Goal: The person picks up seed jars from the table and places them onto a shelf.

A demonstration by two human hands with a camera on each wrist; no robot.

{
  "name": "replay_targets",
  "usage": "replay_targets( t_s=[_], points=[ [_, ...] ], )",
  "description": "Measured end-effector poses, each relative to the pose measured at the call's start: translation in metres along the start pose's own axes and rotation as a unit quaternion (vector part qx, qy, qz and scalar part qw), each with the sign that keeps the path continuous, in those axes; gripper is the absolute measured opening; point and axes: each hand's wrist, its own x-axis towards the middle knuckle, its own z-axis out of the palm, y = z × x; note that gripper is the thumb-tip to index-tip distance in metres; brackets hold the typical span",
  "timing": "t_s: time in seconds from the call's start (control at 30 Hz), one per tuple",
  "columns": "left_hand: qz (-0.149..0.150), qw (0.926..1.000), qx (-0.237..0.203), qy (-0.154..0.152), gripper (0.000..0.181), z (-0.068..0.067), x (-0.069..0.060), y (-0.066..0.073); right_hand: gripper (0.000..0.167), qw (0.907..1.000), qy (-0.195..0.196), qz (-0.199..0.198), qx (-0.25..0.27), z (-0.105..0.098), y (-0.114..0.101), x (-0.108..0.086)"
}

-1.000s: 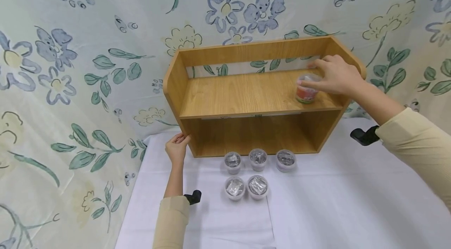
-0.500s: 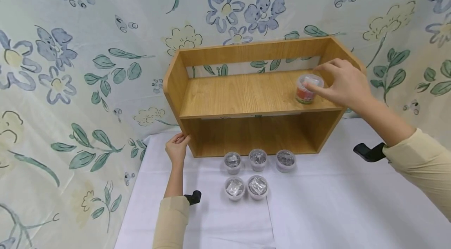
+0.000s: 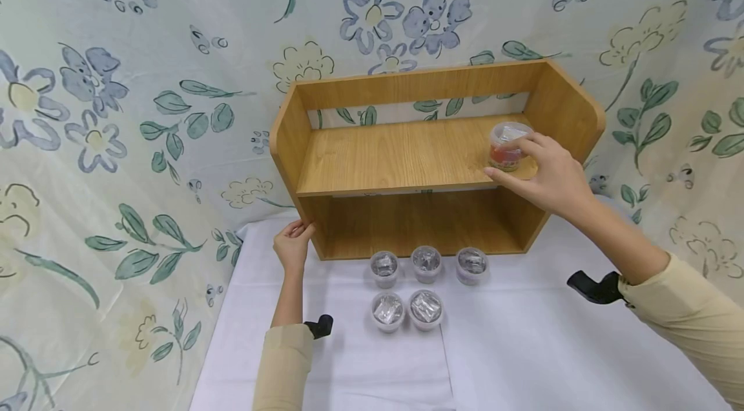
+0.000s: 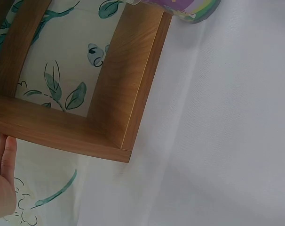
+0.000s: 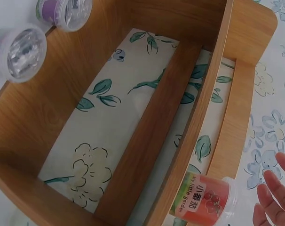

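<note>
A two-tier wooden shelf (image 3: 395, 152) stands on the white cloth. My left hand (image 3: 290, 246) holds the edge of its left side panel, fingers (image 4: 8, 157) outside and a thumb tip inside. On the right of the upper tier stands a clear lidded plastic cup (image 3: 504, 156) with a red tomato label, upright. My right hand (image 3: 549, 175) is at its front right, thumb and fingers spread. In the right wrist view, that hand (image 5: 276, 197) shows apart from the labelled cup (image 5: 203, 200), its fingers loosely extended.
Several lidded cups with silvery packets, such as this front one (image 3: 425, 307), stand in two rows before the shelf. The lower tier (image 3: 413, 220) opens toward them. A floral curtain (image 3: 192, 30) hangs behind; white cloth (image 3: 552, 333) spreads at right.
My right hand was over the cup, drew back to the right, then came lower to the cup's front right. The cup stays about where it was. My left hand has not moved.
</note>
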Motion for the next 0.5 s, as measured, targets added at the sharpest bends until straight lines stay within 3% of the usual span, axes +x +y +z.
replay_targets(
  t_s=[0.5],
  points=[
    [0.004, 1.0000, 0.007, -0.005, 0.027, -0.001, 0.001, -0.001, 0.056, 0.9957, -0.060, 0.046, 0.053, 0.028, 0.001, -0.022]
  ],
)
